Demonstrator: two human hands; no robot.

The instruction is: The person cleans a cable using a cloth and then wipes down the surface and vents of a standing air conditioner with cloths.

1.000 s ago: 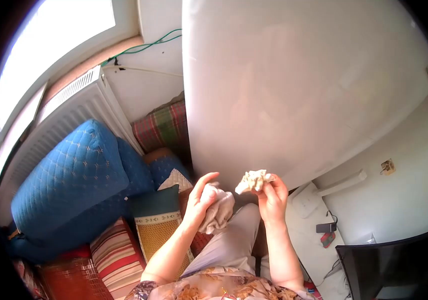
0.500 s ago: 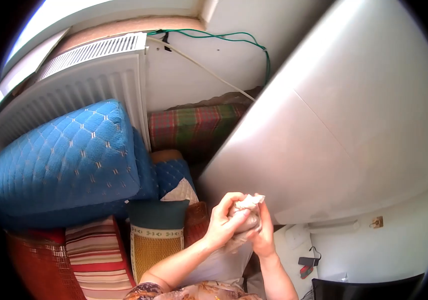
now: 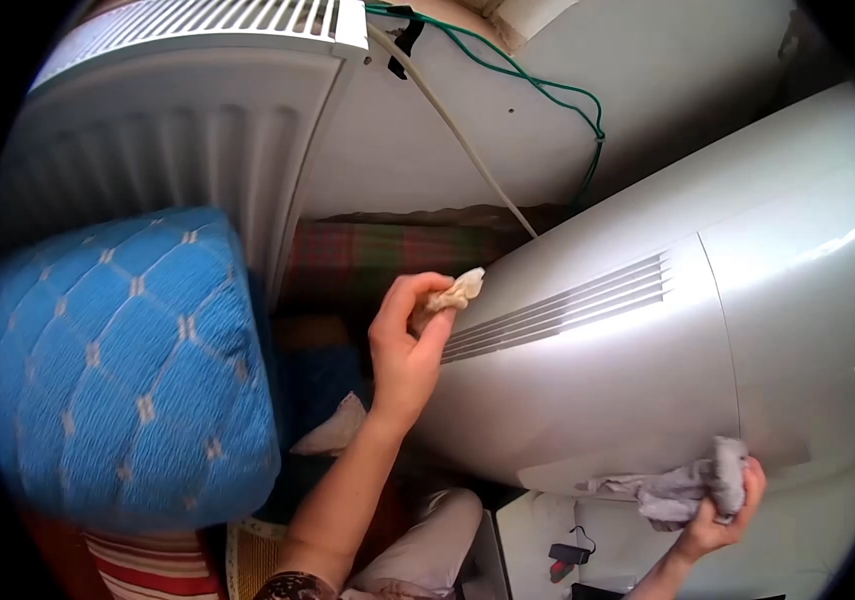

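Note:
My left hand [image 3: 406,350] is closed on a small crumpled cream-white cloth [image 3: 462,290], pinched between thumb and fingers. It is held up near the slatted vent [image 3: 568,310] of a large silvery-white appliance [image 3: 588,400]; whether the cloth touches the casing I cannot tell. Lower right, my right hand [image 3: 733,522] grips a bunched greyish rag [image 3: 683,492] by the appliance's lower edge. Part of the rag hangs out to the left of the fingers. A thin seam runs down the casing between the vent and its right end.
A blue quilted bundle [image 3: 128,370] fills the left, in front of a white radiator [image 3: 178,160]. Green cable [image 3: 548,85] and a pale hose [image 3: 458,140] run along the wall behind the appliance. A small black device [image 3: 570,553] lies below on a white surface.
Both hands were together on one pale bundle; now they are apart, each with cloth. My left hand rose leftward, my right went right and down. The view has shifted closer, and the vent shows.

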